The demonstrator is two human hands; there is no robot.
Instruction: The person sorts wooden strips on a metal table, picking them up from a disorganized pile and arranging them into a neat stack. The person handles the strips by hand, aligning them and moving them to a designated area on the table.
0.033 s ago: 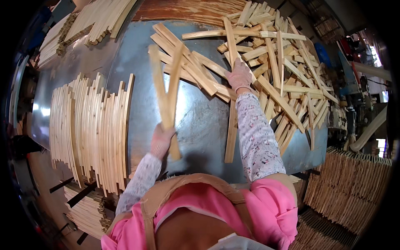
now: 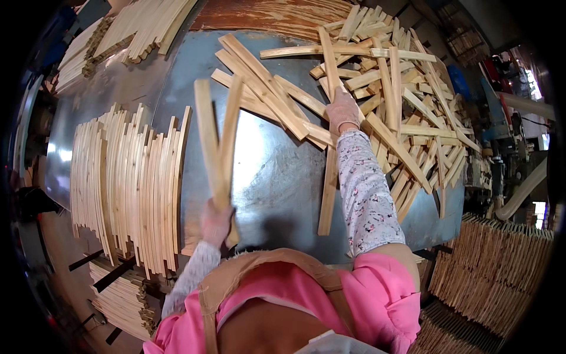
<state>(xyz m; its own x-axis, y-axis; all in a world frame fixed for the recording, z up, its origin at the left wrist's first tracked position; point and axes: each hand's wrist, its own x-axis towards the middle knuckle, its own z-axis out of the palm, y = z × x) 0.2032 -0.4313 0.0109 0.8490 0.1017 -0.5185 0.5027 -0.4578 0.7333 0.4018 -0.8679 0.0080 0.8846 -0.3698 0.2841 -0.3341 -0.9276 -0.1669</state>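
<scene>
My left hand [image 2: 217,223], in a light glove, is closed round two wooden strips [image 2: 206,133] near their lower ends. The strips cross at the hand and spread apart upward in a V, tilted above the metal table [image 2: 271,194]. My right hand [image 2: 342,111], gloved too, reaches to the left edge of a loose heap of wooden strips [image 2: 407,112]. Its fingers are wrapped on a strip [image 2: 329,53] that points away from me. Another strip [image 2: 328,194] shows below that wrist. Left of the right hand, several strips [image 2: 265,88] lie slantwise across one another.
A row of strips [image 2: 127,183] laid side by side stands at the left, over dark support bars [image 2: 115,274]. More stacked strips [image 2: 138,29] lie at the far left. A reddish-brown board [image 2: 253,17] is at the far edge. Stacked wood [image 2: 489,265] stands at the lower right.
My left hand has moved left and slightly nearer to me, carrying its two strips along. The right hand stays almost in place on its strip.
</scene>
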